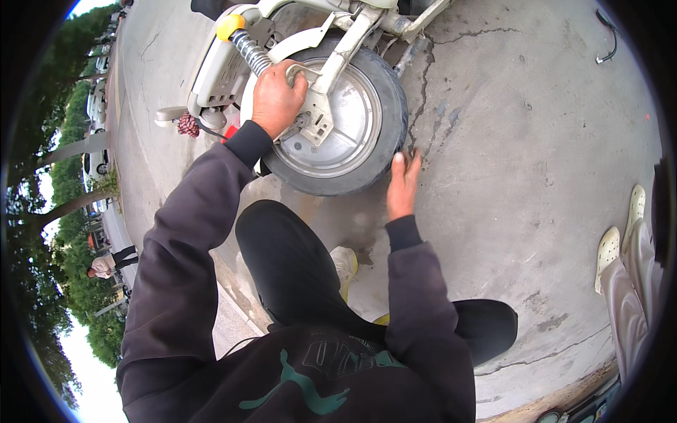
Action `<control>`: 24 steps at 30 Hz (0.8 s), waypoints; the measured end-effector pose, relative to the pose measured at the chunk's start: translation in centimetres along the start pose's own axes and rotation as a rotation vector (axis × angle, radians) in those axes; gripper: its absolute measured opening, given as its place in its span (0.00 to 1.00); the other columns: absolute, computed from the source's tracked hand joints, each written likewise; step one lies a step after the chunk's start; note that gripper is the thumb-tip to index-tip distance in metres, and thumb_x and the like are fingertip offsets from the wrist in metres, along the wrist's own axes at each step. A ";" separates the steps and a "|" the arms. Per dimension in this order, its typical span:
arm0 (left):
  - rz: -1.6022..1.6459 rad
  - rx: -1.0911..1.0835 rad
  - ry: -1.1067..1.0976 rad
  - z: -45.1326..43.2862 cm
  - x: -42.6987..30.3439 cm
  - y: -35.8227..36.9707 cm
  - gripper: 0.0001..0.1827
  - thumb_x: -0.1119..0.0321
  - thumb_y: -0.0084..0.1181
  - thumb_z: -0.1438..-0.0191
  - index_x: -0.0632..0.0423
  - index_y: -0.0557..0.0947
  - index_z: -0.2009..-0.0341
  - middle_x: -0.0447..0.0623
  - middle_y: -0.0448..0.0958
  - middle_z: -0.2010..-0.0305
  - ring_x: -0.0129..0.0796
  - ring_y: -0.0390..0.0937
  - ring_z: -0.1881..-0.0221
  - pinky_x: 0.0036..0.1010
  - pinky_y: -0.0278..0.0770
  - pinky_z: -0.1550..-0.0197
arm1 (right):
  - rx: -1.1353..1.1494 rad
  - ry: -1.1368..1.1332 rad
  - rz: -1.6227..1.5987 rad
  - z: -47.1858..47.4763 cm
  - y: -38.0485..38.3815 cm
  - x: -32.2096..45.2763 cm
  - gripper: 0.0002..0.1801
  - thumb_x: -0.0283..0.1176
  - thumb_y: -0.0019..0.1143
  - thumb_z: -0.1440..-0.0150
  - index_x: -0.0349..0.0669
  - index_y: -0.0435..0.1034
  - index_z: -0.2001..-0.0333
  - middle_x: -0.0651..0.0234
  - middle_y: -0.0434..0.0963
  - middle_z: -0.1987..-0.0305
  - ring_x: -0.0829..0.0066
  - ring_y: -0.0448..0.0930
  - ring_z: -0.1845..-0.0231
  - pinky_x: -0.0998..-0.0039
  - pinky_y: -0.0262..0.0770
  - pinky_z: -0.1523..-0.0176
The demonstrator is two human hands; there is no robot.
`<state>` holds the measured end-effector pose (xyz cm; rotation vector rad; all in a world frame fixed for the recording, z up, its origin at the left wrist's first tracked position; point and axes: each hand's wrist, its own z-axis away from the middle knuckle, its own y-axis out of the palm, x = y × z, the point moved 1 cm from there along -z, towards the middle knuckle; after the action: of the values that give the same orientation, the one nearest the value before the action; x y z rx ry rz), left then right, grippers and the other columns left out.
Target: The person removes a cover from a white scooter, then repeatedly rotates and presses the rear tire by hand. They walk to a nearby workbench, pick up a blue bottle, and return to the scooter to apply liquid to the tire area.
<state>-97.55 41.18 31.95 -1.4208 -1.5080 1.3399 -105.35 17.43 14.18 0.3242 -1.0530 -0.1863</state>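
Before me is the wheel of a pale electric scooter (pixel 214 69), with a black rubber tyre (pixel 392 100) around a silver hub (pixel 351 113). My left hand (pixel 277 99) grips a cream metal bracket (pixel 321 119) beside the hub, its thumb over the bracket's upper edge. Just above that hand is the lower end of a coil-spring shock absorber (pixel 249 50) with a yellow cap (pixel 230 26). My right hand (pixel 404 182) is at the tyre's lower right edge, fingers apart and holding nothing; whether the thumb touches the rubber is unclear. A cream swingarm (pixel 346 55) runs across the wheel.
Cracked concrete (pixel 508 158) surrounds the wheel. At right stands a person in pale clogs (pixel 608 251); a short black cable-like piece (pixel 608 39) lies at upper right. Red plastic (pixel 231 131) shows behind my left wrist. Another person (pixel 108 264), trees and parked cars are at left.
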 end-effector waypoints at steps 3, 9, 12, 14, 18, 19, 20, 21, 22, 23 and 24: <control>0.043 0.075 0.025 0.1 0.3 -0.5 0.13 0.63 0.56 0.43 0.58 0.84 0.59 0.66 0.81 0.70 0.62 0.80 0.66 0.48 0.77 0.59 | 0.061 0.101 -0.115 8.2 3.8 -6.6 0.48 0.43 0.51 0.31 0.27 0.32 0.25 0.39 0.51 0.24 0.53 0.62 0.26 0.60 0.59 0.27; 0.011 0.040 0.035 0.2 -0.8 -0.7 0.16 0.60 0.56 0.40 0.60 0.84 0.59 0.58 0.82 0.73 0.46 0.80 0.71 0.35 0.78 0.62 | -0.053 -0.159 -0.293 4.1 3.9 -5.1 0.38 0.34 0.51 0.31 0.23 0.47 0.28 0.47 0.63 0.29 0.61 0.68 0.31 0.66 0.60 0.28; -0.038 0.072 0.084 0.2 0.6 -1.8 0.18 0.57 0.57 0.40 0.62 0.84 0.58 0.56 0.83 0.73 0.40 0.80 0.72 0.34 0.78 0.63 | -0.034 -0.283 0.263 -3.6 0.9 1.1 0.37 0.45 0.53 0.35 0.22 0.62 0.36 0.33 0.75 0.42 0.41 0.76 0.39 0.57 0.71 0.37; -0.016 0.066 0.101 -1.1 0.4 -0.5 0.20 0.56 0.57 0.40 0.63 0.84 0.58 0.56 0.83 0.73 0.39 0.80 0.73 0.33 0.78 0.64 | 0.238 -0.491 0.270 -11.6 -1.8 4.8 0.37 0.53 0.50 0.35 0.27 0.68 0.39 0.38 0.79 0.47 0.43 0.79 0.42 0.57 0.71 0.37; -0.075 0.051 0.064 -1.4 0.5 -0.5 0.21 0.56 0.58 0.41 0.66 0.84 0.58 0.54 0.83 0.70 0.33 0.78 0.70 0.30 0.77 0.61 | 0.228 -0.390 0.100 -8.6 -1.5 -0.3 0.46 0.57 0.45 0.33 0.30 0.49 0.26 0.36 0.64 0.30 0.44 0.65 0.27 0.60 0.61 0.27; -0.094 0.044 0.041 -1.2 1.6 -1.2 0.21 0.57 0.58 0.41 0.66 0.84 0.58 0.52 0.83 0.70 0.31 0.77 0.69 0.29 0.76 0.61 | 0.220 -0.385 -0.052 -6.4 -0.9 -2.2 0.44 0.55 0.43 0.31 0.29 0.48 0.27 0.36 0.59 0.26 0.43 0.62 0.25 0.58 0.60 0.26; -0.029 0.055 -0.007 -0.9 1.6 -1.2 0.20 0.58 0.58 0.40 0.66 0.84 0.58 0.50 0.82 0.69 0.29 0.76 0.69 0.28 0.76 0.61 | 0.167 -0.366 -0.027 -4.1 -0.4 -3.3 0.43 0.52 0.42 0.30 0.28 0.46 0.26 0.37 0.58 0.26 0.41 0.63 0.26 0.56 0.61 0.27; 0.028 0.067 -0.053 -0.7 1.4 -1.5 0.19 0.59 0.58 0.40 0.66 0.84 0.58 0.48 0.82 0.69 0.27 0.75 0.69 0.27 0.75 0.62 | 0.100 -0.377 0.035 -1.7 0.1 -3.5 0.43 0.48 0.45 0.30 0.27 0.44 0.26 0.36 0.56 0.26 0.40 0.62 0.27 0.55 0.61 0.27; 0.058 0.121 -0.060 -1.0 1.7 -1.7 0.16 0.63 0.57 0.36 0.63 0.83 0.53 0.41 0.79 0.63 0.23 0.71 0.63 0.22 0.71 0.58 | 0.045 -0.422 0.023 0.1 0.9 -4.3 0.43 0.42 0.50 0.32 0.27 0.41 0.26 0.33 0.51 0.25 0.37 0.58 0.25 0.54 0.60 0.27; 0.035 0.122 -0.058 -1.0 1.2 -1.9 0.16 0.63 0.57 0.37 0.62 0.83 0.52 0.41 0.79 0.62 0.22 0.71 0.62 0.22 0.70 0.56 | 0.018 -0.443 0.049 2.2 1.4 -4.8 0.46 0.38 0.54 0.34 0.25 0.38 0.26 0.30 0.46 0.24 0.34 0.54 0.24 0.53 0.56 0.25; 0.057 0.085 -0.065 -0.8 0.7 -1.3 0.16 0.63 0.58 0.37 0.63 0.83 0.54 0.42 0.79 0.64 0.23 0.71 0.64 0.23 0.71 0.59 | 0.009 -0.446 0.069 3.6 1.7 -5.7 0.48 0.36 0.56 0.36 0.24 0.37 0.26 0.29 0.44 0.24 0.33 0.52 0.23 0.51 0.52 0.24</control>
<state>-97.30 42.24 33.25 -1.3884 -1.4436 1.4796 -111.29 20.11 11.69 0.2588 -1.5038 -0.1962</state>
